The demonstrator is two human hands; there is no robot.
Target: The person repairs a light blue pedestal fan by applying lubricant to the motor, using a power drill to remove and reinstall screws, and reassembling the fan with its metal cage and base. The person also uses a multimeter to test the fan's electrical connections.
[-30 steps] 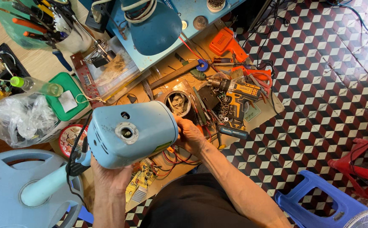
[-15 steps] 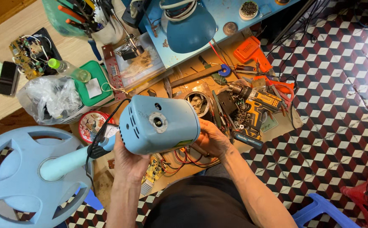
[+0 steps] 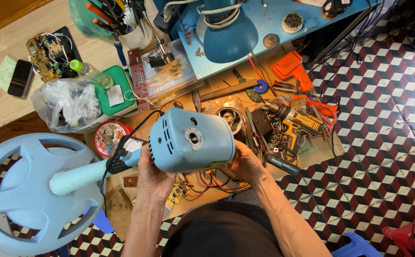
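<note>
I hold the pale blue fan motor housing (image 3: pixel 191 139) up over the cluttered table (image 3: pixel 217 90), both grips closed on it — my left hand (image 3: pixel 154 177) cups its underside near the vented end, my right hand (image 3: pixel 244 164) clamps the other end, fingers curled beneath. The housing lies on its side, its round centre hole facing me. Its pale blue stem (image 3: pixel 81 175) runs left to the round fan base (image 3: pixel 24 190) on the checkered floor (image 3: pixel 383 143). Just beyond my right hand lies a yellow cordless drill (image 3: pixel 295 126) among loose tools.
</note>
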